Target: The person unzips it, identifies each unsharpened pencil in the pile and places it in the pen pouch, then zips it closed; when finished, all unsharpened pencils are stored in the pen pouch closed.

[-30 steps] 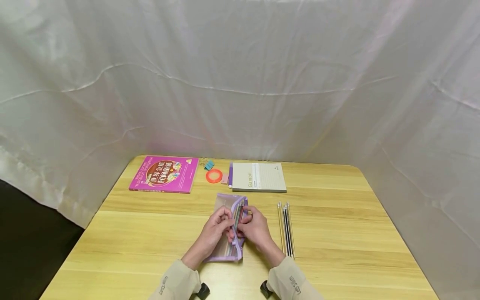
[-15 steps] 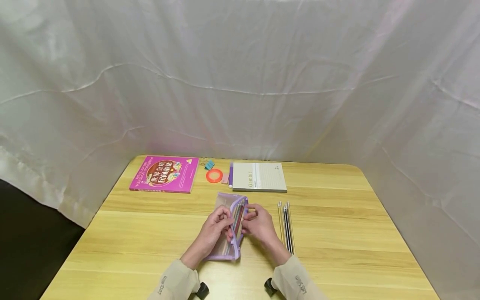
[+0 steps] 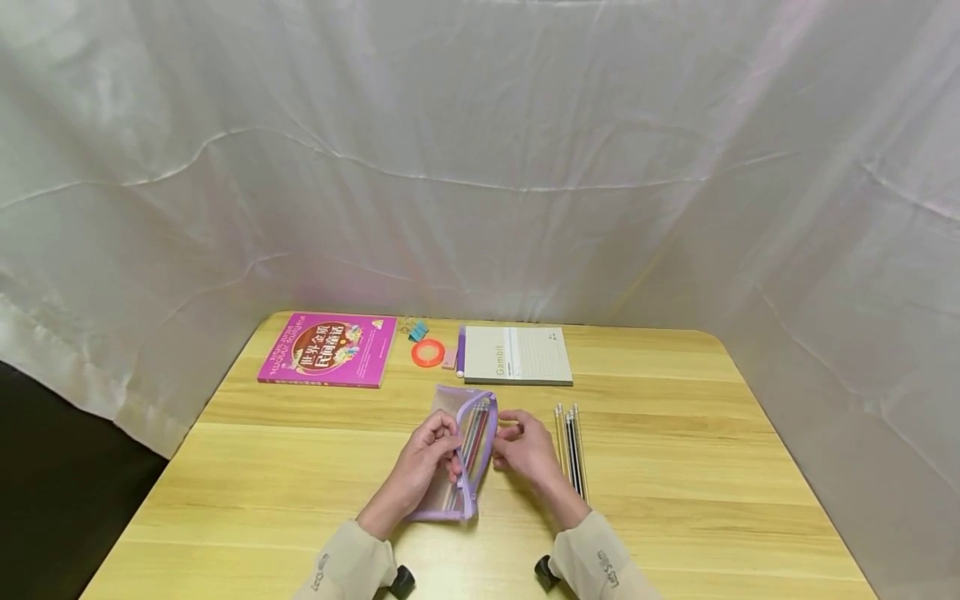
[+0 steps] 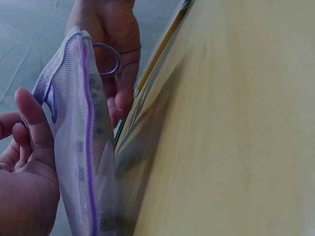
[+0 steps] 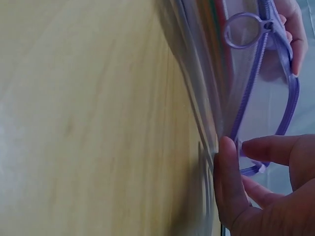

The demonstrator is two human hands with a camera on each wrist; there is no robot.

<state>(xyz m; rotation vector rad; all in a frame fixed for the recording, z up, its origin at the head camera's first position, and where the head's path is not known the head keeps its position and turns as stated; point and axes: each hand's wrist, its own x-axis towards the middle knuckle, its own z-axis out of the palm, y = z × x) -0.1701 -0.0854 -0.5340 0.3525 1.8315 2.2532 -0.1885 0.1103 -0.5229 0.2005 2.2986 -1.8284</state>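
A purple mesh pencil pouch (image 3: pixel 452 403) lies lengthwise on the wooden table (image 3: pixel 675 500), its zipper open and several pencils inside. My left hand (image 3: pixel 437 446) pinches the left lip of the opening, thumb on the mesh (image 4: pixel 78 142). At the right lip, my right hand (image 3: pixel 517 437) pinches the edge between thumb and forefinger (image 5: pixel 231 167). The round zipper pull (image 5: pixel 243 29) hangs at the far end of the zipper. A few loose pencils (image 3: pixel 572 450) lie side by side just right of my right hand.
Along the back of the table lie a pink book (image 3: pixel 327 348), a blue binder clip (image 3: pixel 418 330), an orange tape ring (image 3: pixel 428 352), a pink eraser (image 3: pixel 450 358) and a grey notebook (image 3: pixel 516 354). White cloth hangs behind and at both sides.
My right hand has moved a little right and away, drawing the pouch's right lip with it, so the opening is wider. The left hand has kept its hold.
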